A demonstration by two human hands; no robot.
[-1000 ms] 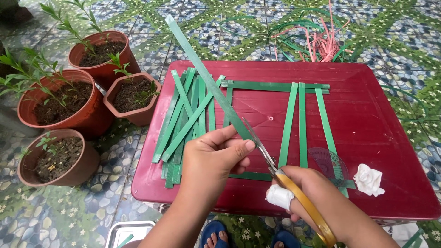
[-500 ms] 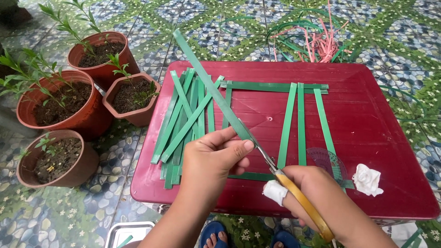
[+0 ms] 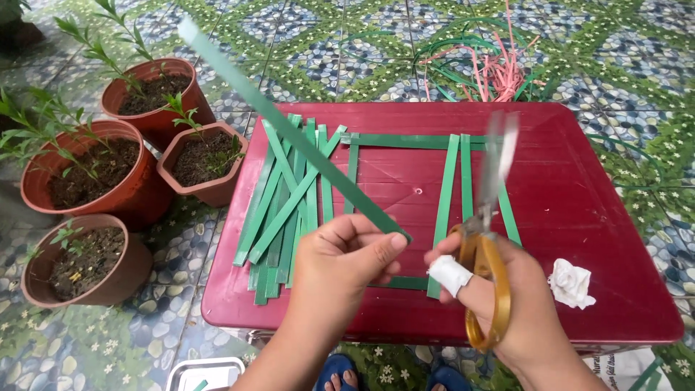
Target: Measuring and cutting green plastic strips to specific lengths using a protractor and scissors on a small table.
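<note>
The red table (image 3: 579, 188) fills the space under my hands, with green strips laid out on it: a loose fan of them (image 3: 286, 195) at the left and a half-built frame (image 3: 452, 181) toward the middle. I pinch one long green strip (image 3: 289, 130) in my left hand (image 3: 344, 268), thumb and fingers closed on its near end, held in the air above the table. Its long axis runs diagonally, from my fingers up and away to the left, the far tip pointing over the terracotta pots (image 3: 152, 101).

My right hand (image 3: 507, 304) grips the yellow-handled scissors (image 3: 489, 239), fingers through the loops, blades up and blurred, so I cannot tell how far apart they stand. A white wrap (image 3: 449, 275) covers one right fingertip.

I judge the risk plain: the strip is long and springy, held at one end only, so it could twist or slip from my pinch, and the moving blades are near my left thumb.
</note>
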